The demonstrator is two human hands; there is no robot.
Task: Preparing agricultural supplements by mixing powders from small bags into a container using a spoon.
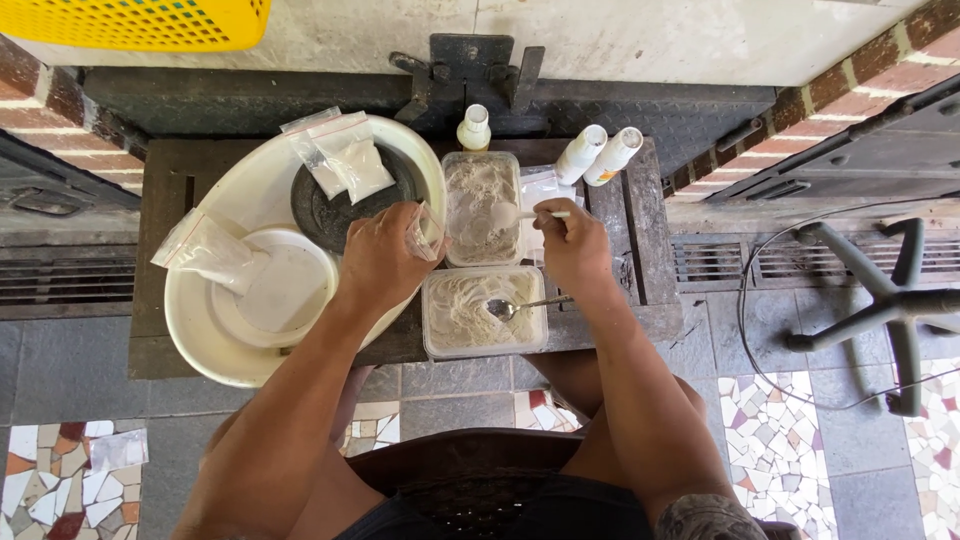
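My left hand (385, 255) holds a small clear plastic bag (426, 232) open at the rim of a big cream basin (205, 320). My right hand (572, 245) grips a white plastic spoon (510, 213) whose bowl dips into the far clear tub of off-white powder (481, 205). Just in front of it, a second clear tub of powder (470, 315) has a metal spoon (515, 306) lying in it.
Filled powder bags (340, 150) lie on a dark dish in the basin, another bag (205, 250) by a white lid (285, 290). Three white bottles (595, 152) stand at the back of the dark wooden bench (640, 240). A chair base (880, 300) is right; a yellow crate (140, 22) top left.
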